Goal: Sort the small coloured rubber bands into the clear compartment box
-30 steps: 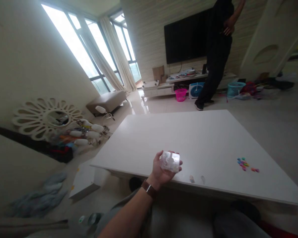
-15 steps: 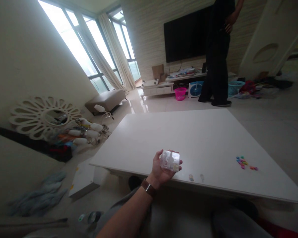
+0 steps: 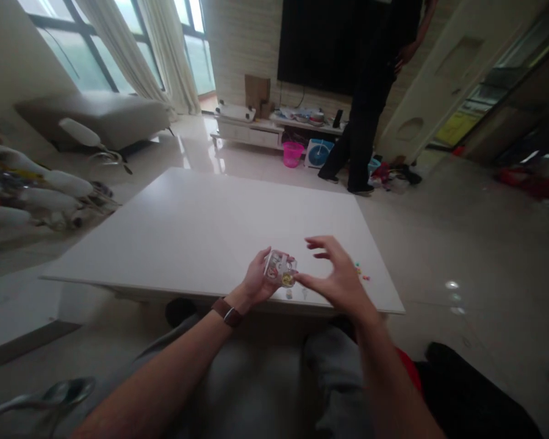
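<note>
My left hand (image 3: 257,281), with a brown watch on the wrist, is closed around a small clear plastic box (image 3: 280,269) with small coloured bits inside, held just above the near edge of a white table (image 3: 201,231). My right hand (image 3: 336,277) hovers right beside the box with its fingers spread and curved, thumb tip close to the box's lower corner, holding nothing. A few small coloured beads (image 3: 361,272) lie on the table just beyond my right hand. Two tiny pieces (image 3: 296,294) rest on the table edge below the box.
A person in dark clothes (image 3: 368,91) stands by the TV (image 3: 320,42) and low cabinet (image 3: 260,125) at the back. A pink basket (image 3: 291,153) and a small fan (image 3: 319,153) sit on the floor. A grey bench (image 3: 96,119) stands at left.
The camera has turned right and down. My right hand has come into view next to the box. My left hand still holds the box, now nearer the table's middle front.
</note>
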`<action>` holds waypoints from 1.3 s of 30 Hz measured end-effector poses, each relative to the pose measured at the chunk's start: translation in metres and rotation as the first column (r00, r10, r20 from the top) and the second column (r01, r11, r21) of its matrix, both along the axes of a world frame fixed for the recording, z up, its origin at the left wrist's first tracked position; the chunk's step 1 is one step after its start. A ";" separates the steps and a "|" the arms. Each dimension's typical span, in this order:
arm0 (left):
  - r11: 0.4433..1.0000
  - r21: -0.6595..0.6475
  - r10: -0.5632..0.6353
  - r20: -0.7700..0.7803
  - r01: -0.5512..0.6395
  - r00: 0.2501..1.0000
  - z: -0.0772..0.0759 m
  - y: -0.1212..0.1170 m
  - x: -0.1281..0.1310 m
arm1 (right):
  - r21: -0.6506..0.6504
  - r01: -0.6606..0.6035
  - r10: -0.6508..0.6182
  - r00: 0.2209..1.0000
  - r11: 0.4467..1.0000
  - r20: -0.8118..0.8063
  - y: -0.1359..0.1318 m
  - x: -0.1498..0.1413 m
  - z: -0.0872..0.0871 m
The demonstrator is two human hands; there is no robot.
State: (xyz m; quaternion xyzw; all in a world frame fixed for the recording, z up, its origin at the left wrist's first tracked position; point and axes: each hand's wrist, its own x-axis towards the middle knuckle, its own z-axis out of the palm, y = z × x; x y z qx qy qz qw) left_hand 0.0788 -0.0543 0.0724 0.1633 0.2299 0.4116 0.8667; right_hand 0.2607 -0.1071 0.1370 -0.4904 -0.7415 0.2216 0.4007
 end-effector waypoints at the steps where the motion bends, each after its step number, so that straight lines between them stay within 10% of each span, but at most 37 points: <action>1: 1.000 -0.005 0.008 -0.017 -0.008 1.000 -0.001 0.001 0.003 | -0.002 -0.026 0.026 0.999 1.000 0.037 0.003 -0.006 -0.004; 17: 0.974 -0.003 0.221 -0.219 -0.227 0.950 -0.019 0.009 -0.007 | -0.151 -0.129 0.142 0.987 0.980 0.079 0.035 -0.049 -0.034; 39: 0.983 0.059 0.185 -0.245 -0.176 0.952 -0.013 0.008 -0.002 | -0.120 -0.040 0.052 0.994 0.992 0.097 0.031 -0.045 -0.037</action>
